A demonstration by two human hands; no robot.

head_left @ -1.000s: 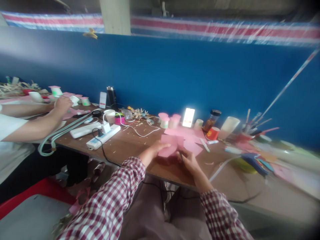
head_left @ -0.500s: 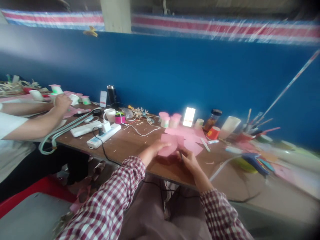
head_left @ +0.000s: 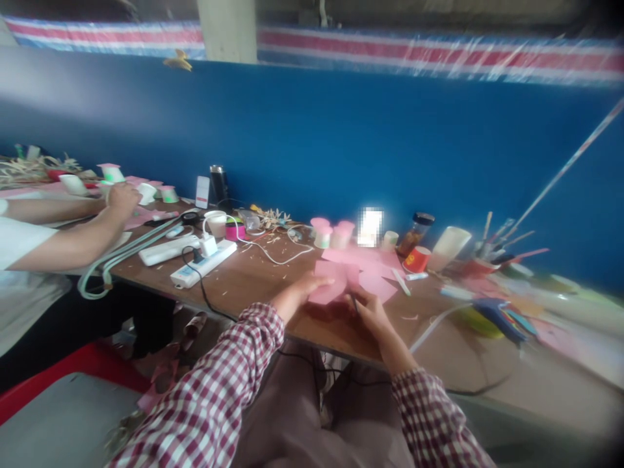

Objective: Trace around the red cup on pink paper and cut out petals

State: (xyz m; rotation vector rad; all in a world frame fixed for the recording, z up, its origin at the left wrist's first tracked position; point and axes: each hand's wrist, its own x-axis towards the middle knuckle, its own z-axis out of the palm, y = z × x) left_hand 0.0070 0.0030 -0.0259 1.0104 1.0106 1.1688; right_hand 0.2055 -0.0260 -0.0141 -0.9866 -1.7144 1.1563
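My left hand [head_left: 308, 286] pinches the left edge of a sheet of pink paper [head_left: 327, 294] above the table's front part. In my right hand [head_left: 369, 312], closed at the paper's right side, is a dark slim tool [head_left: 354, 304] that looks like scissors; its working end is hidden by the paper and fingers. More pink sheets [head_left: 377, 286] lie on the table just behind. Past them stand two paper cups with pink tops [head_left: 322, 235], beside a brightly lit phone [head_left: 369, 227].
A power strip [head_left: 203, 263] with cables sits left of me. A red cup [head_left: 416, 259], a dark-lidded jar [head_left: 415, 234] and a blue glue gun [head_left: 498, 318] are to the right. A co-worker's hand [head_left: 123, 198] works among cups at far left. A blue partition [head_left: 312, 136] rises behind the table.
Almost nothing differs. Both hands keep their places on the paper and tool, and the whole view has shifted very slightly.
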